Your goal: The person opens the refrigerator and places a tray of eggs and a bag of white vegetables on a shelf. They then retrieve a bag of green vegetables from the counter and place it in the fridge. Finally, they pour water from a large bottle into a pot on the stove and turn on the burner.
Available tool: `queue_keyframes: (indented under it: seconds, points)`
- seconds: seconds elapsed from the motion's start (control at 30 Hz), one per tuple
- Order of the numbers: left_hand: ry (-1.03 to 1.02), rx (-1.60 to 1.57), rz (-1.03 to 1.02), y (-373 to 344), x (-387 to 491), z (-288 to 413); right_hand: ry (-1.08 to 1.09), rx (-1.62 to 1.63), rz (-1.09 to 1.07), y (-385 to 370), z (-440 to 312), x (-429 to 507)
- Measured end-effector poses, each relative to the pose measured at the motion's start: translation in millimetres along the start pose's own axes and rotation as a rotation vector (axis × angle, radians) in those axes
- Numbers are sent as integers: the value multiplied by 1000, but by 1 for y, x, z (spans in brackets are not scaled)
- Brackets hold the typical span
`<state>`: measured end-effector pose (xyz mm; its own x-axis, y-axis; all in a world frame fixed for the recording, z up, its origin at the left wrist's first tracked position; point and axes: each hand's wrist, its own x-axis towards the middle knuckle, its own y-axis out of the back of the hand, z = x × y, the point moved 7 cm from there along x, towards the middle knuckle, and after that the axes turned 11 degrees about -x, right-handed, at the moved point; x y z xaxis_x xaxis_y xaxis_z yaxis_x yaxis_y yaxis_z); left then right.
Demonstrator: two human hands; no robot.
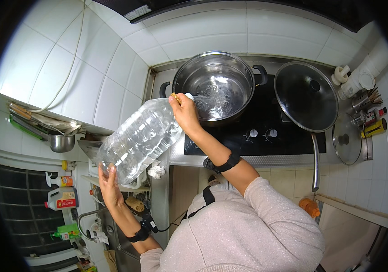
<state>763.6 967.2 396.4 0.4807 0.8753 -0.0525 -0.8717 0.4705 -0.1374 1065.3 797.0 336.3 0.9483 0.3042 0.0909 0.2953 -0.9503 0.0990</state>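
Note:
A large clear plastic water bottle (139, 136) is tilted, its mouth over the near left rim of a stainless steel stockpot (214, 85). Water runs from the mouth into the pot, and the water surface there is rippled. My right hand (184, 114) grips the bottle at its neck. Under the bottle's base, at the lower left, my left hand (111, 190) supports it with spread fingers. The pot stands uncovered on the left part of a black gas cooktop (228, 142), with a black handle on either side.
A lidded frying pan (306, 97) sits at the cooktop's right, its handle (315, 163) jutting over the front edge. Another glass lid (347, 138) and seasoning bottles stand farther right. A sink (122, 244) with a faucet (86, 221) lies at left, below a hanging small saucepan (61, 142).

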Motion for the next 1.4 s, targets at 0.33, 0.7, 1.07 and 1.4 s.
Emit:
queue_keyframes:
  seconds: [0.33, 0.7, 1.07, 1.4]
  points:
    - [12, -27, 46, 5, 0, -6, 34, -49, 37, -2, 0, 0]
    - [24, -21, 56, 2, -2, -8, 40, -69, 59, -1, -3, 0]
    - [21, -9, 54, 5, -3, -6, 4, -85, -5, -1, -1, 1]
    - [9, -3, 61, 6, -4, -5, 44, -71, 36, -1, -1, 2]
